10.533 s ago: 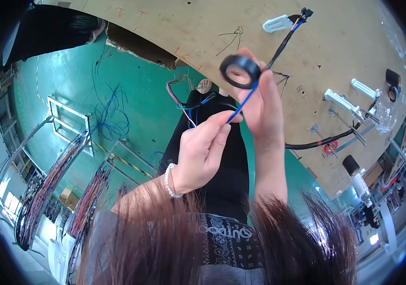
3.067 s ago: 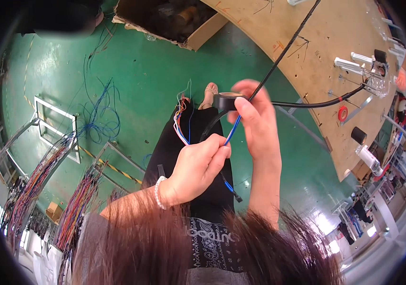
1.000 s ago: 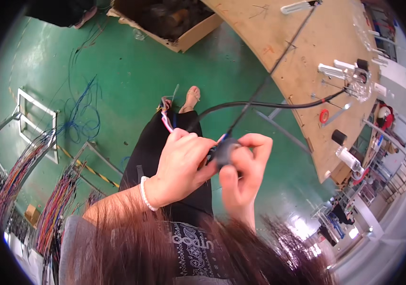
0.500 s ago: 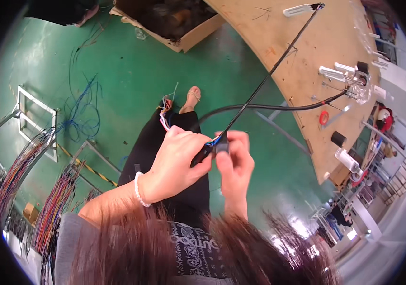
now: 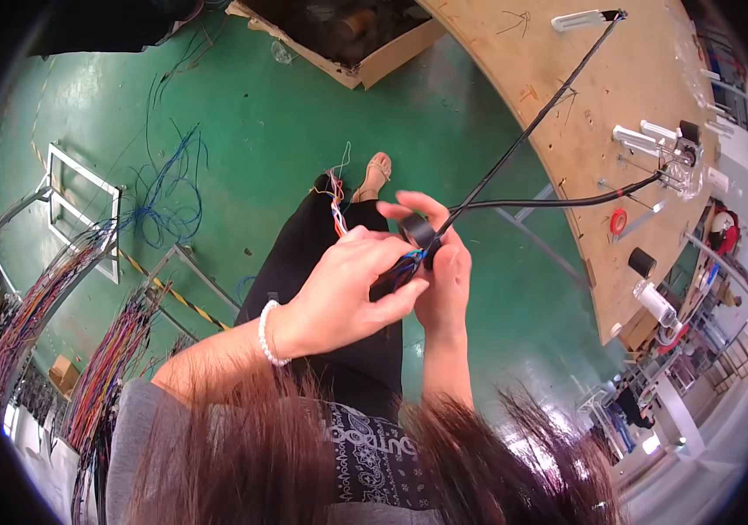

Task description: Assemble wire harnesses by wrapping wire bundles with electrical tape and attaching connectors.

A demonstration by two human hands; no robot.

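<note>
Head view: left hand point(image 5: 343, 284) pinches thin blue-and-black insulated wires point(image 5: 411, 258), right hand point(image 5: 445, 282) grips round black adhesive-tape roll point(image 5: 419, 231); slackened left grip could let wires splay.

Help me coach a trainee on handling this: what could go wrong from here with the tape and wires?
1. The right hand holds the tape in its fingers; it might slip to the floor.
2. Loose wires stick out past the left hand and may snag.
3. The upper cable crosses the lower cable in this view, so they could tangle.
</note>
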